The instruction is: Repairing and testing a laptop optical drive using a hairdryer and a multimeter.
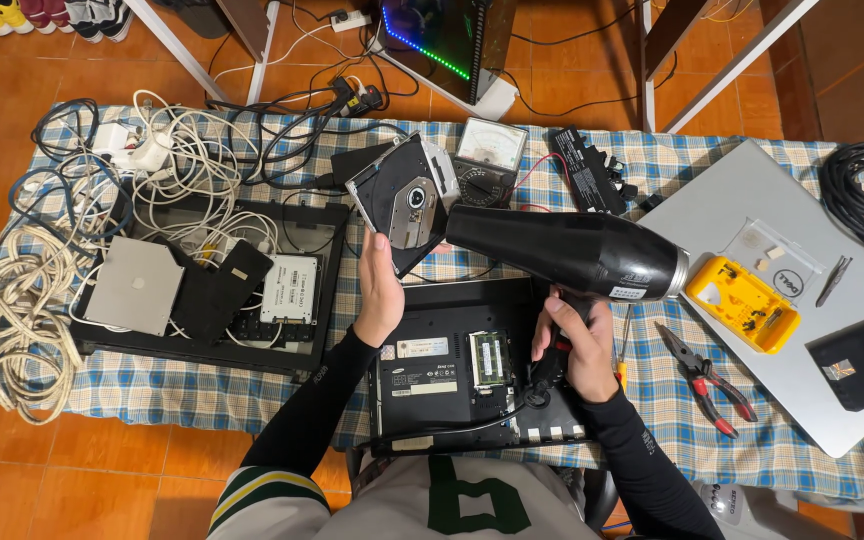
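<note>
Optical drive [402,200] — the slim black-and-silver slot-in kind pulled from a laptop — is up in the air in the person's left hand [380,290], held tilted above the far edge of the open black laptop base [452,370]. The fingers are clamped on its near corner, thumb on one face and the rest behind. It looks light and stiff, but the thin tray and the exposed spindle hub are probably the fragile bits, so gripping by the metal edge like that seems the safe way.

Right hand [577,345] is wrapped tight around the handle of a big black hair dryer [567,250], whose nozzle points at the drive and nearly touches it. The dryer looks bulkier and heavier, with smooth plastic that could be a bit slippery.

Labels: a white rectangular sticker sits on the laptop base near the left wrist, just beside a green memory stick [490,358]. Over on the left, a silver flat drive [135,285] and a white-labelled drive [289,288] rest on a black laptop shell [207,345]. To the right, a yellow plastic parts case [742,303] lies on a closed silver laptop [752,210], with red-handled pliers [707,378] on the blue checked cloth [152,385] — and an analog meter [489,150] just behind the drive.
</note>
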